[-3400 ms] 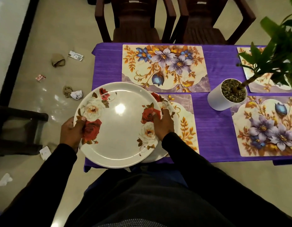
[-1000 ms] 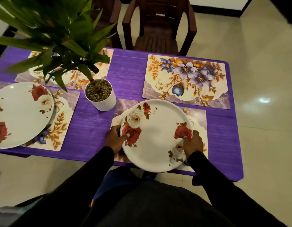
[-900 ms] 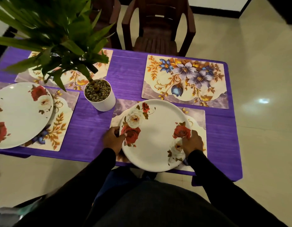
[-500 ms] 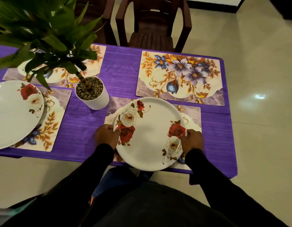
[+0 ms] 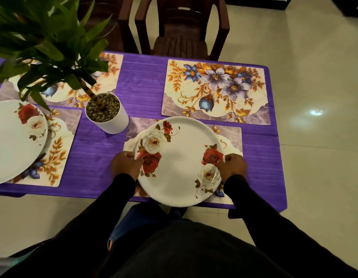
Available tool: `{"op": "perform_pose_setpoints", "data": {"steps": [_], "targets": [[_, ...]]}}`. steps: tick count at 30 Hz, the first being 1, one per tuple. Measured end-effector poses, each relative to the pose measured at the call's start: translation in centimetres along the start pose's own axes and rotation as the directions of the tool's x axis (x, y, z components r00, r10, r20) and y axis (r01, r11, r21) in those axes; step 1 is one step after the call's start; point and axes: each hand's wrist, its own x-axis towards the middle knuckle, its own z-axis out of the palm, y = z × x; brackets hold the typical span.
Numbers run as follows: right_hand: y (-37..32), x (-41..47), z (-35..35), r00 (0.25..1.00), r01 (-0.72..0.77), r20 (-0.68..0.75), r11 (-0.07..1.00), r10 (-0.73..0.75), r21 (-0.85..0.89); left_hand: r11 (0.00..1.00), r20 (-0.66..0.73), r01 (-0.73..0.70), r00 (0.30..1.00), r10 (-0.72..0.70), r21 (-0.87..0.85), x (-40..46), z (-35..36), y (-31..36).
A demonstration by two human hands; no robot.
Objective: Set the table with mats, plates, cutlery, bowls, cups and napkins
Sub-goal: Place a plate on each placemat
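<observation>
The left hand [image 5: 126,165] and the right hand [image 5: 232,167] each grip one side of a white rose plate [image 5: 179,160]; the plate sits between them, over a flowered mat [image 5: 231,135]; another plate [image 5: 14,140] lies far off to the left hand's side; a white plant pot [image 5: 111,117] stands just beyond the left hand.

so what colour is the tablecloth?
Purple, with fine horizontal streaks: tablecloth, seen clearly in the head view.

Near plate [image 5: 179,167] sits on the near mat [image 5: 233,137], between both hands. Potted plant [image 5: 107,113] stands just left; another mat [image 5: 216,91] lies behind, a chair [image 5: 182,37] beyond it.
</observation>
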Motion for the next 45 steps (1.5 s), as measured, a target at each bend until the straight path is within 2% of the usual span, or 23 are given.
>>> {"op": "perform_pose_setpoints", "data": {"steps": [10,17,21,26,30,37,42,45], "targets": [[-0.6,-0.4,0.0,0.999,-0.027,0.019,0.999,0.027,-0.017,0.999,-0.009,0.026,1.0,-0.026,-0.038,-0.5,0.0,0.3],[-0.8,-1.0,0.3,0.999,-0.008,0.031,1.0,0.009,-0.01,1.0,-0.026,0.014,1.0,-0.014,-0.001,-0.6,-0.3,0.6],[-0.7,-0.7,0.1,0.999,-0.023,0.033,0.999,0.024,-0.023,0.991,-0.027,0.04,0.999,-0.044,-0.129,-0.6,-0.4,0.3],[-0.9,-1.0,0.3,1.0,-0.023,0.008,0.994,0.023,0.104,0.95,-0.02,0.014,1.0,-0.021,-0.311,-1.2,-0.1,0.4],[-1.9,-2.2,-0.3,0.998,-0.064,-0.006,0.941,0.07,0.333,0.937,0.048,0.03,0.999,-0.014,-0.349,-1.6,-0.6,1.2],[-1.7,-3.6,-2.9,0.995,-0.102,0.065,0.809,0.079,0.579,0.905,0.098,-0.149,0.974,0.204,-0.399,-0.7,-2.1,2.8],[-1.1,-4.5,-5.4,0.993,-0.018,-0.085,0.793,0.088,0.61,0.847,0.076,-0.312,0.922,0.379,-0.43,-1.4,-1.6,4.8],[-0.3,-4.5,-7.6,0.978,0.005,-0.17,0.796,0.123,0.605,0.799,0.112,-0.318,0.897,0.428,-0.511,-3.2,-0.7,6.8]]}}
